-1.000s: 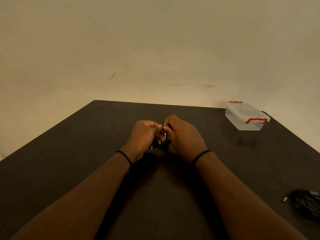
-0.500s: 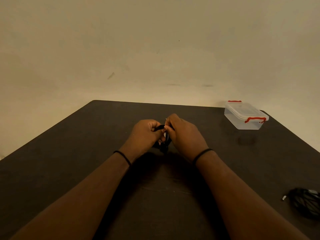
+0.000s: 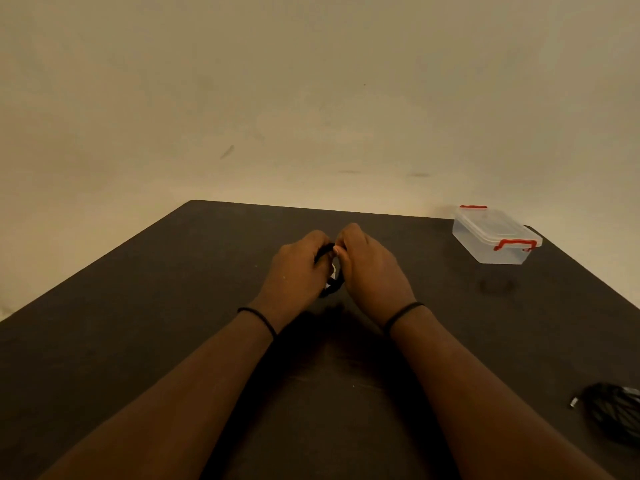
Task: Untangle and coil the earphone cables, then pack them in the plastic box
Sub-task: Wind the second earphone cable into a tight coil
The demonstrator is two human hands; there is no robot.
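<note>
A black earphone cable (image 3: 332,285) is bunched between my two hands above the middle of the dark table (image 3: 138,306). My left hand (image 3: 297,271) grips the bundle from the left, fingers curled round it. My right hand (image 3: 372,268) pinches the cable at the top, fingertips against the left hand. Most of the cable is hidden behind my fingers. The clear plastic box (image 3: 493,237) with red clips sits at the far right corner, its lid on.
A second black cable bundle (image 3: 614,415) with a small plug lies at the table's right edge, near me. A plain beige wall stands behind the table. Both wrists wear thin black bands.
Both hands have lifted a little and shifted away from me, with the cable bundle still held between them. The box and the second bundle have not moved.
</note>
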